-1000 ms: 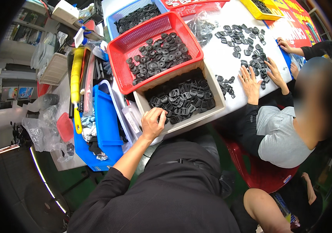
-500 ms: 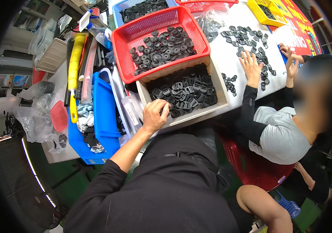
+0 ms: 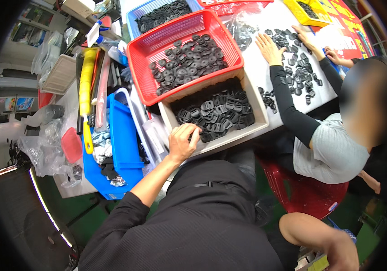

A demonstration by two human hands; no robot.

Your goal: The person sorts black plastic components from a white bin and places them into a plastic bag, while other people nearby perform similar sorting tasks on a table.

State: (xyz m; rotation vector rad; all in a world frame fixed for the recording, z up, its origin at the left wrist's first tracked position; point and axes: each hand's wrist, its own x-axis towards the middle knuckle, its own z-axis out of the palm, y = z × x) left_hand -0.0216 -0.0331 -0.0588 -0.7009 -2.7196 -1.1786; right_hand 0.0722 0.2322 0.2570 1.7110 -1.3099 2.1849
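My left hand [image 3: 185, 140] sits at the near left corner of a beige box [image 3: 259, 97], its fingers bent over the rim. Inside the box lies a pile of black plastic strap buckles [image 3: 220, 110], just beyond those fingertips. My right hand [image 3: 343, 253] hangs low at the lower right, away from the table, beside a red chair. Motion smears its fingers, so I cannot make out their shape or anything in them. A red basket [image 3: 138, 67] of round black discs [image 3: 186, 63] rests partly over the far edge of the beige box.
A blue bin [image 3: 123, 135] with cloths stands at left, near a yellow-handled tool [image 3: 87, 86]. At right, a co-worker [image 3: 333, 144] reaches over loose black buckles [image 3: 299, 72] on the white table. A red chair [image 3: 302, 194] stands close to my right side.
My right arm has swung, and its hand has come into view at the lower right. The co-worker's hands have moved farther across the loose buckles. My left hand stays on the box corner.
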